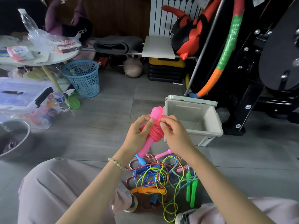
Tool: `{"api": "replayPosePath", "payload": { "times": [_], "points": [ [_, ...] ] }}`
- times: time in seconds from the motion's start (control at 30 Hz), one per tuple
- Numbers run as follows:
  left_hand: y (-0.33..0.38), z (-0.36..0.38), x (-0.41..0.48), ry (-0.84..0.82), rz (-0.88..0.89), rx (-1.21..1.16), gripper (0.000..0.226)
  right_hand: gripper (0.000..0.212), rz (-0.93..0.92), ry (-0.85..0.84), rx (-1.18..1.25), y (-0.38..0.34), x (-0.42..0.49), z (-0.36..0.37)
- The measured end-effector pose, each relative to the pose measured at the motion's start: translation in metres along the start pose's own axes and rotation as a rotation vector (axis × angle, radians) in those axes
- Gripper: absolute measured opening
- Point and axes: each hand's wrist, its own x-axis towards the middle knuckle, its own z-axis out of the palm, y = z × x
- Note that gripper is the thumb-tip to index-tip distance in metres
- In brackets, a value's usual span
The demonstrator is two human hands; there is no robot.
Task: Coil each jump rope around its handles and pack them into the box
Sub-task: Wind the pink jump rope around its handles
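Observation:
My left hand [137, 133] grips the pink jump rope's handles [149, 135], held upright in front of me with the pink cord wound in a thick coil around their middle. My right hand [174, 135] pinches the cord at the coil's upper right. Just behind my hands stands the open grey box [208, 117], its lid tipped back; I see nothing inside it. On the floor between my legs lies a tangled pile of jump ropes [161, 177] with blue, orange, green and pink handles.
A blue mesh bin [82, 78] and a clear lidded storage tub [24, 97] stand at the left, beside a water bottle [62, 101]. A metal bowl [14, 136] sits at the far left. Black gym equipment [258, 78] and a padded hoop fill the right.

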Motion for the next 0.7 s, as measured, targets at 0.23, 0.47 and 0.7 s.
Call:
{"api": "replayPosePath", "payload": {
  "times": [0.23, 0.47, 0.7],
  "points": [
    [0.003, 0.001, -0.01, -0.059, -0.433, -0.172, 0.024, 0.018, 0.138, -0.2, 0.267, -0.004, -0.003, -0.001],
    [-0.004, 0.002, -0.009, -0.075, -0.479, -0.283, 0.04, 0.006, 0.04, 0.003, 0.272, 0.006, -0.003, 0.003],
    [-0.001, 0.009, -0.005, 0.002, -0.385, -0.256, 0.033, 0.023, -0.208, 0.163, -0.038, 0.003, -0.008, 0.005]
  ]
}}
